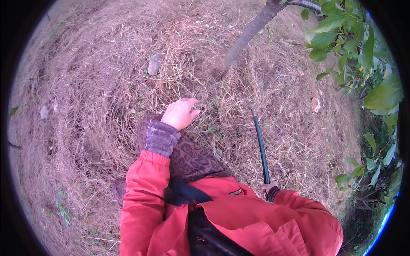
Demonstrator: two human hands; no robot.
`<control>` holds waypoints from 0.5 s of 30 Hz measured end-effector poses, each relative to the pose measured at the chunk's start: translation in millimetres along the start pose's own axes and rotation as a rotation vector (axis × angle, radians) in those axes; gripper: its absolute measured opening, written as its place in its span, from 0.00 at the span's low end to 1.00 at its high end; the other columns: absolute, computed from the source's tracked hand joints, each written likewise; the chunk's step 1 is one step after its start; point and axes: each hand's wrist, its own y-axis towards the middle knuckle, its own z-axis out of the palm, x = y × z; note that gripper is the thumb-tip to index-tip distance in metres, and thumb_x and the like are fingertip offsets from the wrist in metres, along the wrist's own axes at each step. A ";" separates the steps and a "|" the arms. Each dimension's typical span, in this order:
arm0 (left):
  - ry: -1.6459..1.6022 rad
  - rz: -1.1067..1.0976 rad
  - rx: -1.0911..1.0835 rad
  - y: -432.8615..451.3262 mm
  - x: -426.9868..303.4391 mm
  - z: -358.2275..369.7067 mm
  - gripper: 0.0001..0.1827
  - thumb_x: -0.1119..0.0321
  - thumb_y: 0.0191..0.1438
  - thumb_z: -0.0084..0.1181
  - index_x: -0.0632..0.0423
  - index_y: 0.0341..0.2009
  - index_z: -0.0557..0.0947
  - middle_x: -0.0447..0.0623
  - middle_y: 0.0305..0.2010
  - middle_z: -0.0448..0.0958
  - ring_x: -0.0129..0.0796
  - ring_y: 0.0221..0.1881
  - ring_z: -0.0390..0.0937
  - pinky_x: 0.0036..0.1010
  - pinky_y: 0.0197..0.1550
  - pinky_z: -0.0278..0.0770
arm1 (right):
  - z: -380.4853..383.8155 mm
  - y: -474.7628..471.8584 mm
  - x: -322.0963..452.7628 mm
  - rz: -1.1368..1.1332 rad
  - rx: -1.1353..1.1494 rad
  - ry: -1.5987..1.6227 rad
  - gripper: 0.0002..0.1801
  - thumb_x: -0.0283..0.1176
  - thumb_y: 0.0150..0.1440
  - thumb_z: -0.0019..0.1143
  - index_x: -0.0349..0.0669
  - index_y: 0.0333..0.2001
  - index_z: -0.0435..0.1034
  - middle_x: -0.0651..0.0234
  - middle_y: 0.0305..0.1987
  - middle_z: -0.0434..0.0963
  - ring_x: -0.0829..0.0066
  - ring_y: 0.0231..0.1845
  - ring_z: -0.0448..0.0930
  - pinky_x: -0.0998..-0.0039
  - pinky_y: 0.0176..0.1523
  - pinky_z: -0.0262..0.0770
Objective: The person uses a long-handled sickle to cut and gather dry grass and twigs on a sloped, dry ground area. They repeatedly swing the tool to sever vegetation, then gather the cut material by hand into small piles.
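My left hand (181, 113) hangs over the dry grass (221, 96), just past my knee in leopard-print trousers (195, 156). Its thumb stands apart from the slightly bent fingers, and nothing shows between them. Low on the right, my right hand (269, 188) is closed around a dark, slim tool handle (262, 152). From that hand the handle runs forward to a narrow metal end (254, 112) at the dry grass. Whether a blade sits beyond that end cannot be made out.
A tree trunk (251, 33) rises from the grass ahead and leans right. Leafy branches (355, 41) hang at the upper right, with lower leaves (362, 171) beneath. Stones lie about: a grey one (154, 64), a pale one (44, 112) and a tan one (315, 104).
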 end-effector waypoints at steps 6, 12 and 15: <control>0.023 -0.028 -0.034 -5.3 4.9 -3.0 0.16 0.61 0.48 0.52 0.53 0.41 0.75 0.54 0.33 0.74 0.44 0.35 0.73 0.35 0.39 0.70 | -6.8 21.2 9.6 -0.313 -0.170 -0.256 0.15 0.20 0.38 0.56 0.37 0.34 0.66 0.67 0.15 0.67 0.76 0.10 0.67 0.74 0.13 0.62; 0.033 -0.007 -0.048 -7.8 7.4 1.4 0.16 0.60 0.48 0.52 0.52 0.41 0.75 0.54 0.34 0.75 0.44 0.36 0.73 0.36 0.40 0.70 | 46.6 59.4 85.9 -0.610 -0.077 -0.312 0.17 0.23 0.35 0.56 0.37 0.33 0.69 0.70 0.18 0.68 0.80 0.16 0.67 0.77 0.22 0.66; 0.028 -0.029 -0.038 -9.2 6.7 -0.4 0.16 0.60 0.48 0.52 0.52 0.41 0.75 0.54 0.34 0.75 0.45 0.37 0.73 0.36 0.40 0.70 | 97.2 63.3 152.0 -0.625 0.053 -0.204 0.15 0.21 0.36 0.54 0.37 0.32 0.69 0.71 0.16 0.67 0.80 0.12 0.68 0.76 0.17 0.65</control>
